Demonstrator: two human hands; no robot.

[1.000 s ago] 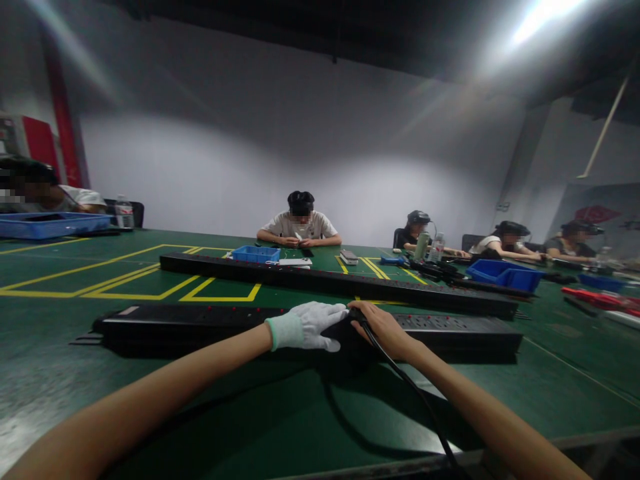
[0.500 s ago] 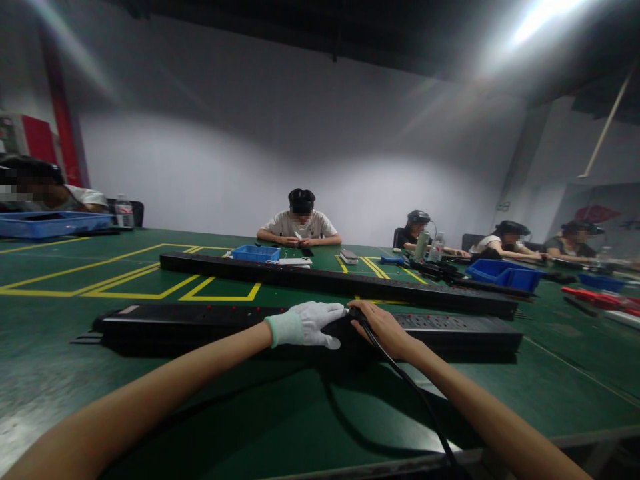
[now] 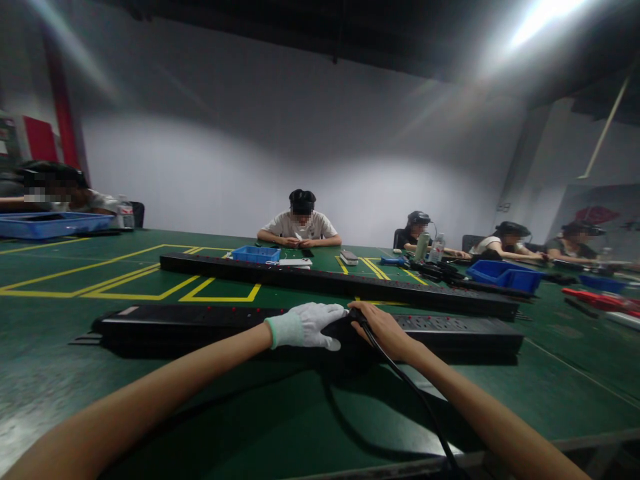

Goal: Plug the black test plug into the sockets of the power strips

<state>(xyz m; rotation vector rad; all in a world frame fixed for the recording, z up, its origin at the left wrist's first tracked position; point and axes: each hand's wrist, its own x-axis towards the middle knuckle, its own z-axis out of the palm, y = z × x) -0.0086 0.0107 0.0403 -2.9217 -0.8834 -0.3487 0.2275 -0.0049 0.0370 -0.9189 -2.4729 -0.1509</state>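
The black strip [image 3: 200,327] lies flat on the green table [image 3: 50,373], just in front of the person. Its long axis runs left to right, with its sockets facing up. The gloved left hand [image 3: 307,325] rests flat on its middle, fingers together. The bare right hand [image 3: 383,330] is beside it, fingers curled around the end of a black cable [image 3: 415,400] at the strip. A second strip [image 3: 340,283] lies parallel behind.
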